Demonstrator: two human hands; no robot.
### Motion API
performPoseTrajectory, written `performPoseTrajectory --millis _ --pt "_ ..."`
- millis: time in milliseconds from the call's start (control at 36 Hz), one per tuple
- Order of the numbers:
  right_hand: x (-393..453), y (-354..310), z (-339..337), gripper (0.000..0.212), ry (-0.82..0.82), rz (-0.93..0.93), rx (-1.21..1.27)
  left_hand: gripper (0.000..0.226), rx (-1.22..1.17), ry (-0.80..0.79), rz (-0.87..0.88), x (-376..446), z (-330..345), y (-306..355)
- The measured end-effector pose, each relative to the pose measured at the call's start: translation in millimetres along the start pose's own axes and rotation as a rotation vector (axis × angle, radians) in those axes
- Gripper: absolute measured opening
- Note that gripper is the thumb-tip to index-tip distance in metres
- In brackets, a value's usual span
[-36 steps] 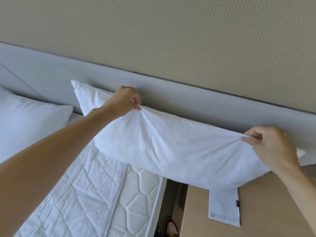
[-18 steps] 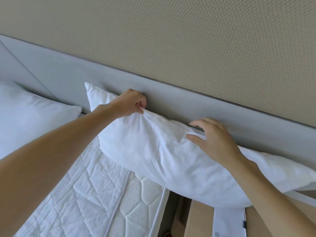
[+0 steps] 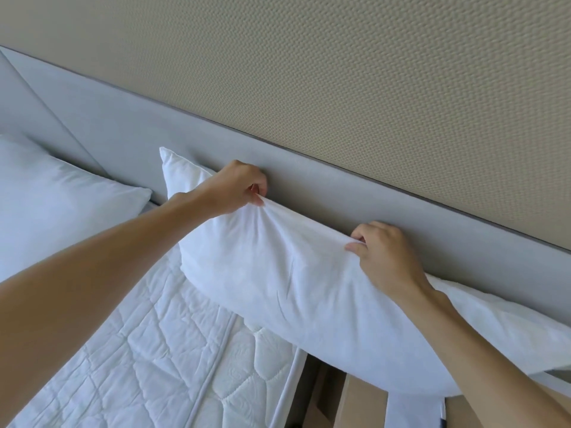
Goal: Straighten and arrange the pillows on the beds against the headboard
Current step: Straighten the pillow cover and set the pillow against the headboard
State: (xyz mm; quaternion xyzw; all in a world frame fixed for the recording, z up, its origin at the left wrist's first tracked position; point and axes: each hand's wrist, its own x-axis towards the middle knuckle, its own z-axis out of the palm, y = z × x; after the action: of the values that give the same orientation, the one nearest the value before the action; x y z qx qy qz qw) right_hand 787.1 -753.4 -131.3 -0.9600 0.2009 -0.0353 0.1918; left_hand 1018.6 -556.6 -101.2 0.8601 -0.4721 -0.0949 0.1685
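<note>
Both hands, left and right, are pinching the soft, probably light pillow's top edge against the headboard.

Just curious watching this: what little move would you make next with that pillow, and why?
Probably slide the pillow leftward along the headboard. Both the left hand and right hand pinch its top edge, but its right end overhangs the mattress.

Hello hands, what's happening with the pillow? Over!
Left hand and right hand pinching pillow top edge. Pillow against headboard, right end overhanging bed. Nothing blocking.
</note>
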Motion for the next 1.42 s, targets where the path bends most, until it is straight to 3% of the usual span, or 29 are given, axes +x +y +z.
performPoseTrajectory --millis 111,222,306,417,583,806,1028,1194,1306,1417 --pt "-6.9 -3.6 -1.5 0.018 0.122 -0.002 -0.007 0.01 0.008 0.035 0.049 -0.5 3.2 -5.7" --pt "-17.0 -5.5 0.2 0.02 0.191 -0.02 -0.175 0.015 0.002 0.041 0.067 -3.7 5.3 -17.5" --pt "-16.7 -5.5 -1.8 0.011 0.137 -0.088 -0.217 0.018 -0.086 0.004 0.043 -6.8 -4.2 -33.8" --pt "-8.1 -22.5 -3.2 0.033 0.007 -0.128 -0.153 0.029 -0.041 -0.084 -0.012 -14.0 -19.1 -64.5" --pt "33.9 -74.6 10.5 0.043 -0.036 -0.186 -0.008 0.016 0.043 -0.04 -0.035 -18.5 -30.4 -87.0" --pt "67.0 -115.5 31.7 0.018 -0.047 -0.205 -0.025 0.014 -0.006 0.096 -0.064 -19.1 -34.5 -88.1" --pt "62.2 -113.5 33.8 0.02 0.037 -0.177 0.038 0.01 -0.031 0.127 0.027 -21.6 -37.3 -103.3" --pt "70.2 -118.4 34.3 0.008 0.014 -0.196 0.058 0.029 -0.071 0.133 -0.122 -35.0 -54.1 -141.9" --pt "84.8 -141.7 38.7 0.013 0.022 -0.239 0.102 0.023 -0.321 0.161 -0.327 -50.3 -56.6 -164.6" --pt "100.4 -167.2 49.6 0.019 0.015 -0.25 0.124 0.017 -0.502 0.258 -0.391 -53.4 -47.1 -170.4"
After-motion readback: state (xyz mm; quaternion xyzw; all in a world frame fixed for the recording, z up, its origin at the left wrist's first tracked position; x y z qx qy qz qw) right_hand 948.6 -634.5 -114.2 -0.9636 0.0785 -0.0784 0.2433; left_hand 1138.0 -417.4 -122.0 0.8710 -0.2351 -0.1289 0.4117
